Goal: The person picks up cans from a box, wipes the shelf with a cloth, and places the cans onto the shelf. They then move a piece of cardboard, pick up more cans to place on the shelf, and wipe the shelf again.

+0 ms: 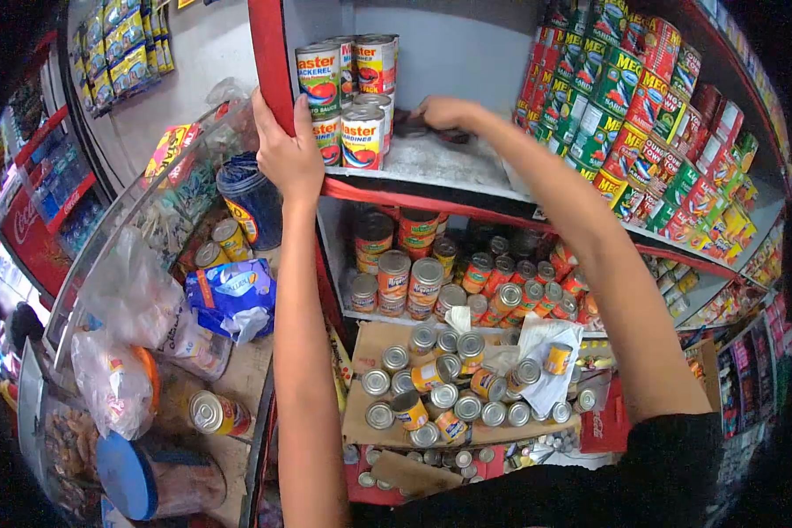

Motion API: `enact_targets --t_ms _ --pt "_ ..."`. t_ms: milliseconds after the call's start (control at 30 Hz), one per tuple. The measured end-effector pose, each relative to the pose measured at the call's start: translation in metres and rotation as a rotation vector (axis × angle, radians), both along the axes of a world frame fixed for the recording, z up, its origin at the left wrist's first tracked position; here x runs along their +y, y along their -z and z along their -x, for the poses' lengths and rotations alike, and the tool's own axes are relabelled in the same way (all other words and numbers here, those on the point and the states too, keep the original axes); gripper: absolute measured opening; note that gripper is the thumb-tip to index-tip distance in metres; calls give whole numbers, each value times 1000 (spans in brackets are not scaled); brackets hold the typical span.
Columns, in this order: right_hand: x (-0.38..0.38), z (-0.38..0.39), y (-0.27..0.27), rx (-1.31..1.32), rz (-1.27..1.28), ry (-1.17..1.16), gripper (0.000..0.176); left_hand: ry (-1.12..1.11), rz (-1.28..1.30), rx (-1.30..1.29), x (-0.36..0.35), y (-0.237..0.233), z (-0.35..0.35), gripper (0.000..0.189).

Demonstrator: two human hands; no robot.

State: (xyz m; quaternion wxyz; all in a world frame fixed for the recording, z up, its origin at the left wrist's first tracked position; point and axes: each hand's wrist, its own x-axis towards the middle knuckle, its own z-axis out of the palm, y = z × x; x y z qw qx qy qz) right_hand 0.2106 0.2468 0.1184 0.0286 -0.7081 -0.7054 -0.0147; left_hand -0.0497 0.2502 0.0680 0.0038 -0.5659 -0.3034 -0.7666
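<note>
With right hand (449, 113) curled palm-down over flat dark tins (411, 130) on the upper shelf (466, 172) beside stacked mackerel cans (362, 134), grip hidden, and left hand (289, 154) clamped around the red upright (268, 53), treats those tins as probably rigid, light and slick, best pinched across the rims.

Shop goods on every side

Right of the right hand (449, 113), stacked green-and-red cans (625, 97); below both hands, loose cans (431, 374) on cardboard (365, 427); left of the left hand (289, 151), a dark tub (251, 201) and blue bag (233, 295).
</note>
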Motion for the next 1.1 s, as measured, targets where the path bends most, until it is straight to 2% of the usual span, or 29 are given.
enact_targets --t_ms 33,67,100,133,167,200,267,300,333,367,400,467,533,567,600,667,700,733,767,800,867,933,967,1000,1067,1100 --pt "-16 11 -27 277 104 23 45 18 20 -8 -3 -1 0 58" --pt "-17 5 -52 247 99 53 43 18 7 -14 -3 -2 -1 58" --pt "-13 -5 -72 141 -79 62 44 9 -2 -17 -3 -1 -1 57" --pt "18 -60 -99 -110 -398 -186 43 -2 -10 -24 -2 -1 -2 57" --pt "30 -69 -115 -309 -829 49 45 16 -34 -27 -1 -1 -2 56" --pt "35 -77 -116 -306 -830 46 45 12 -33 -25 -1 0 -1 56" --pt "42 -93 -115 -189 -1006 39 48 60 -6 -36 0 -1 -1 55" --pt "60 -112 -89 -509 -940 -11 50 57 -5 -36 3 -2 0 55" --pt "89 -118 -49 -2 -1118 -318 53 2 -40 -14 5 -1 0 55" --pt "51 -83 -12 -309 -955 -178 55 -46 -70 11 5 1 -1 55" --pt "-6 -39 -15 -869 -356 -157 56 -13 -48 8 5 2 -1 56" --pt "-1 -56 -14 -763 -326 -302 54 4 -38 13 6 2 0 57" --pt "16 -82 -52 -539 -450 -372 59 -23 -59 15 8 3 2 57" --pt "18 -85 -63 64 -714 -314 59 -43 -80 9 8 1 -2 57" --pt "7 -88 -75 64 -837 -280 56 -35 -79 5 8 0 -4 57" --pt "31 -109 -69 -144 -1096 -17 57 21 -36 -1 6 2 -1 57" --pt "43 -104 -51 -140 -1098 -24 57 17 -47 14 6 1 0 57" --pt "50 -95 -27 -254 -1062 -116 51 14 -44 9 7 1 2 57" --pt "42 -86 -7 -371 -1019 -203 45 10 -47 7 8 1 2 57" --pt "5 -70 0 -860 -414 -229 45 11 -52 5 8 3 0 56" --pt "5 -82 -14 -803 -401 -384 46 -7 -73 1 8 0 1 56" --pt "22 -93 -40 -174 -664 -333 52 16 -79 -2 3 0 1 56" --pt "45 -122 -51 -753 -1044 -290 62 -43 -113 -2 9 2 -1 56" --pt "42 -113 -64 -442 -961 -35 64 -44 -109 -4 9 3 -1 56" --pt "61 -90 -62 -425 -1062 159 68 49 -31 -10 5 2 1 56" --pt "65 -91 -61 -424 -1061 155 68 45 -29 -11 5 2 2 56"
